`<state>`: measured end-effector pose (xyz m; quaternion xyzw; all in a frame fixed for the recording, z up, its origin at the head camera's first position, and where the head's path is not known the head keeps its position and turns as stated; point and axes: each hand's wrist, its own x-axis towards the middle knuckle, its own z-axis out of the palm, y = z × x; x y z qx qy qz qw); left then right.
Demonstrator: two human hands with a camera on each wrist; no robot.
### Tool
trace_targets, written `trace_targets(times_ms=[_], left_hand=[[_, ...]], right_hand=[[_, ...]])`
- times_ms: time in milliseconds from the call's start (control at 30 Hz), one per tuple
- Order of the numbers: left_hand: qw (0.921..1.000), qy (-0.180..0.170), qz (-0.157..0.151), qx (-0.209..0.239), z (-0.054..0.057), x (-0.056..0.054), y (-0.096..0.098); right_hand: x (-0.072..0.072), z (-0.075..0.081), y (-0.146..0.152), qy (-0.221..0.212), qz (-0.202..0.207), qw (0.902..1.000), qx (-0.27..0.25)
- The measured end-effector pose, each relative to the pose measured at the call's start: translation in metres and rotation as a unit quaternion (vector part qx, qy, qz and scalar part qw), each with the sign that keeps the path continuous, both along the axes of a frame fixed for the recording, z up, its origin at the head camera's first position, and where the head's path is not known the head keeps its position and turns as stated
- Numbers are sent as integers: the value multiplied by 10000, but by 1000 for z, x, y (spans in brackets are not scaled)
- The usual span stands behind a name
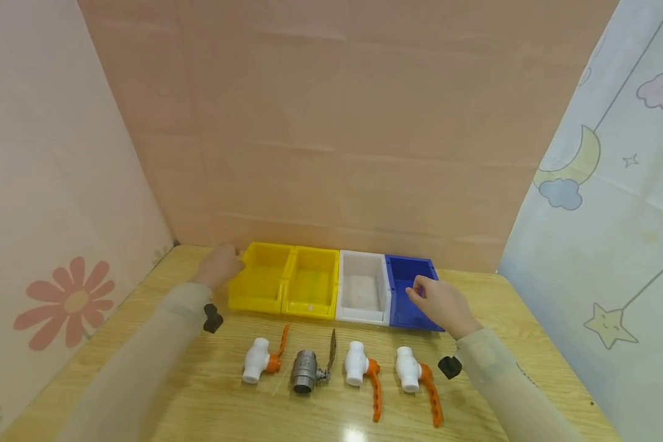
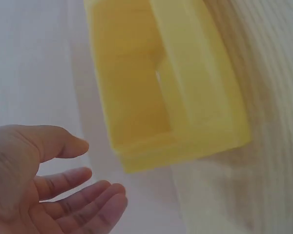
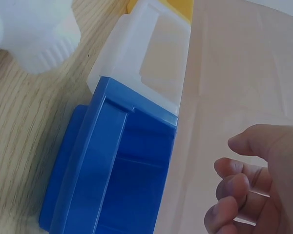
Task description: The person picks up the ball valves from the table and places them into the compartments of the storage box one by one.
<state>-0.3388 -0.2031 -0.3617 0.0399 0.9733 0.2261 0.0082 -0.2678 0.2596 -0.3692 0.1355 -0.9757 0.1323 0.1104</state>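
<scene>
Along the far edge of the bench (image 1: 210,399), the left yellow bin (image 1: 254,304) and the blue bin (image 1: 409,315) are set as row ends. Beside the former, the left hand (image 1: 219,266) is poised, fingers released; near the latter, the right hand (image 1: 443,303), fingers loosely bent, nothing grasped. Four valves (image 1: 305,369) are lined up nearer the front edge.

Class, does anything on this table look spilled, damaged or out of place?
Nothing looks spilled or visibly damaged. The metal valve is the only one not white. Also, the leftmost white valve has its orange handle pointing toward the bins, while the other two white valves have theirs pointing away.
</scene>
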Motion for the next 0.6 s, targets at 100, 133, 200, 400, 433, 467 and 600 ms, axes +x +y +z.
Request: trace_targets(times_ms=[100,133,200,400,433,467,600], left_hand=[[9999,-153,34,2,-7,-3,-4],[9998,-190,16,-39,-10,-4,-5],[9997,-232,-1,-66,-15,-5,-5],[9998,-158,-26,-98,-24,-5,-2],[9998,-108,-43,-146,-25,-5,-2],[9998,-62,-50,-190,-25,-5,-1],[9994,106,-63,-337,-25,-4,0]], right_hand=[[0,0,1,-33,-51,10000,37],[0,-1,1,-43,-70,10000,48],[0,-1,2,-48,-82,9999,62],[3,-2,4,-98,-87,9999,85],[5,-3,5,-116,-93,9998,101],[6,-3,6,-133,-105,9998,109],[13,-5,9,-244,-96,9996,107]])
